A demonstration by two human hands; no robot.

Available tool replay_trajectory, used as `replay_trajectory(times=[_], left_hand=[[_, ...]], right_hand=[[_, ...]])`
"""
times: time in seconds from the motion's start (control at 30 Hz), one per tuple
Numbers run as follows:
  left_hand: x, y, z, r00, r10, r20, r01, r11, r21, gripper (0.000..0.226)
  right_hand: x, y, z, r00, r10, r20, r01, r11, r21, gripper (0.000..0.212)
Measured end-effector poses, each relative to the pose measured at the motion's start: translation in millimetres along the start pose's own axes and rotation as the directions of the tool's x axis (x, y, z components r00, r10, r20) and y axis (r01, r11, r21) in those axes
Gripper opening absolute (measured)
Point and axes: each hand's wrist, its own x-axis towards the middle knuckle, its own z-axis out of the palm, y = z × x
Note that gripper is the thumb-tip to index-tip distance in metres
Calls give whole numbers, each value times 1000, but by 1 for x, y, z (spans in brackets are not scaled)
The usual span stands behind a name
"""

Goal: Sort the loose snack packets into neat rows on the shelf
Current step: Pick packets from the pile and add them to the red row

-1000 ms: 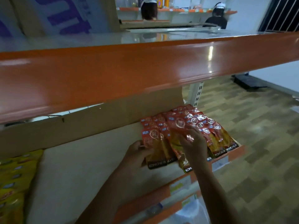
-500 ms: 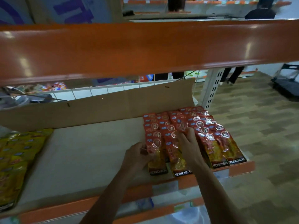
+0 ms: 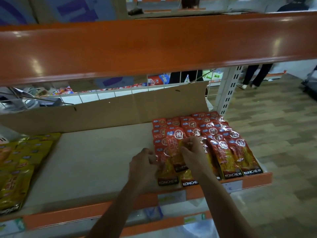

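Red snack packets (image 3: 221, 134) lie in overlapping rows at the right end of the pale shelf (image 3: 96, 162). My right hand (image 3: 192, 152) pinches one red packet (image 3: 175, 143) lifted a little above the second row from the left. My left hand (image 3: 143, 164) sits at the left edge of the leftmost row (image 3: 167, 176), its fingers curled against a packet there. Whether the left fingers grip that packet is not clear.
Yellow packets (image 3: 18, 169) are stacked at the shelf's left end. A cardboard sheet (image 3: 106, 114) leans along the back, wire mesh behind it. The orange upper shelf (image 3: 154, 45) hangs low overhead. People's legs (image 3: 255, 74) stand on the wood floor beyond, right.
The camera has dropped and swung left, so more shelf shows. My right hand went from pressing flat on the rows to pinching and raising one red packet.
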Motion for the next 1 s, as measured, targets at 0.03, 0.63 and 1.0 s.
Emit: replay_trajectory(times=[0.03,0.63,1.0], left_hand=[[0,2,-2,999,8,-32,-9,999,-32,33],[77,-31,-30,986,-151,-64,119,929,-351,17],[121,-28,-21,991,-126,-37,122,988,-97,29]], right_hand=[[0,0,2,1000,-8,-2,8,1000,-18,20],[19,-12,49,993,-111,42,119,944,-308,23],[21,-10,60,968,-189,168,250,806,-537,34]])
